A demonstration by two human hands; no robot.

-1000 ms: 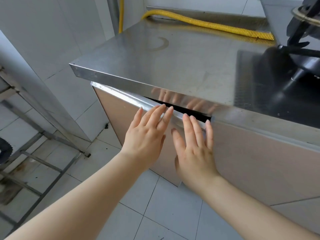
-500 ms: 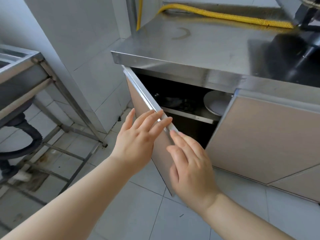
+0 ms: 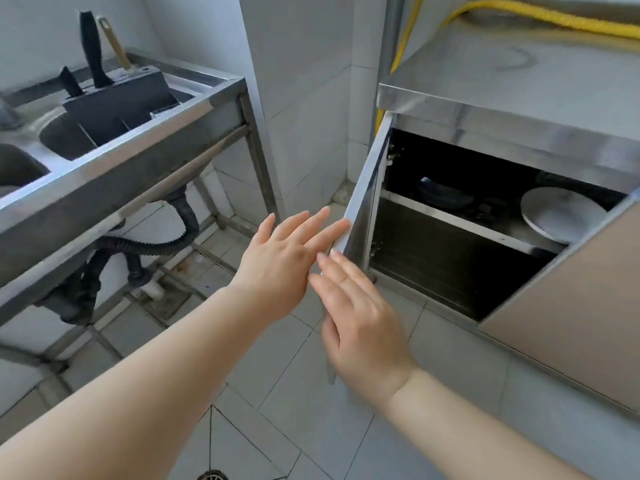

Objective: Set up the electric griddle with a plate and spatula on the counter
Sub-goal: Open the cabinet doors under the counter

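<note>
The left cabinet door (image 3: 367,181) under the steel counter (image 3: 512,77) stands swung wide open. My left hand (image 3: 280,261) rests flat with spread fingers against the door's front edge. My right hand (image 3: 360,320) is just below it, fingers straight, touching the same edge. Neither hand holds anything. Inside the cabinet, a white plate (image 3: 561,216) lies on the upper shelf at the right, and a dark round pan-like object (image 3: 443,195) sits further back at the left. I see no griddle or spatula.
A steel sink stand (image 3: 145,147) with a black knife block (image 3: 117,102) stands at the left, drain hoses (image 3: 166,244) beneath it. A yellow gas hose (image 3: 540,15) runs along the counter's back. The right cabinet door (image 3: 568,306) is shut. Tiled floor lies below.
The cabinet door has swung from nearly shut to wide open, with both hands following its edge leftward. My view has turned left, so the sink stand now shows.
</note>
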